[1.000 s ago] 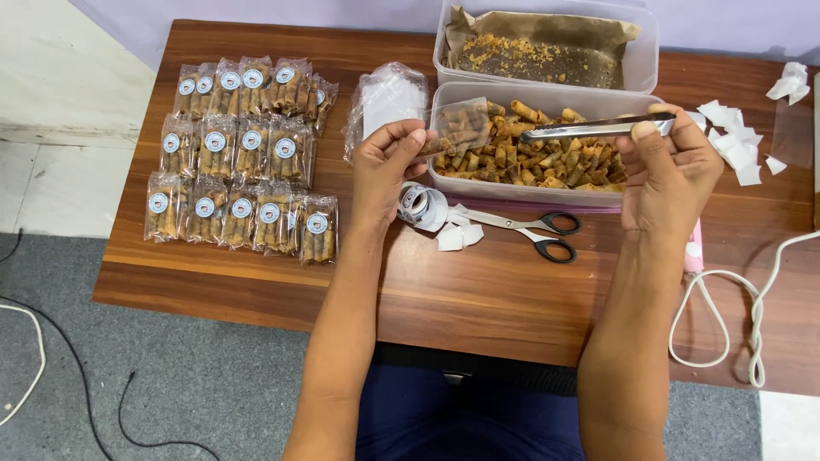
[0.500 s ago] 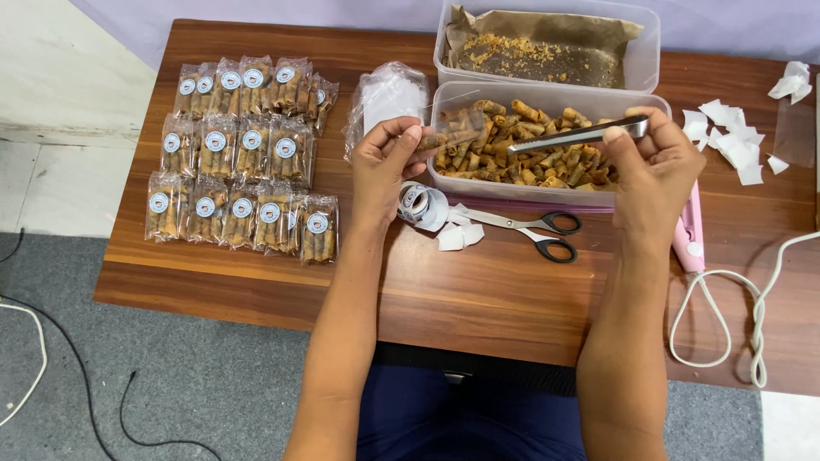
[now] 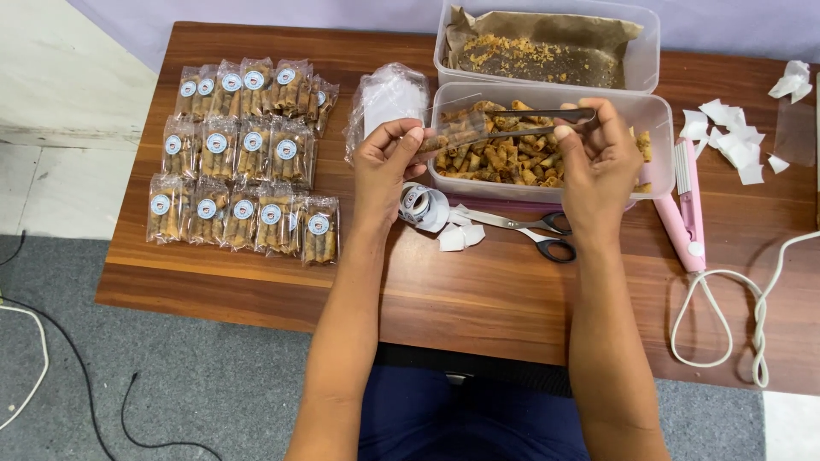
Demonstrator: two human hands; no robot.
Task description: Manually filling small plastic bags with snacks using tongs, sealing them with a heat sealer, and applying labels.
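My left hand pinches a small clear plastic bag with a few brown rolled snacks inside, held at the near left corner of a clear plastic tub full of the same rolls. In my right hand are metal tongs, lying level, their tips at the mouth of the bag. The tub sits on a brown wooden table.
Rows of sealed snack packets with round stickers lie at the left. A stack of empty clear bags, a sticker roll, scissors, a pink heat sealer with white cord, paper scraps and a second tub of crumbs surround my hands.
My right hand has shifted left with the tongs, bringing their tips from over the tub to the bag's mouth. My left hand stayed in place with the bag.
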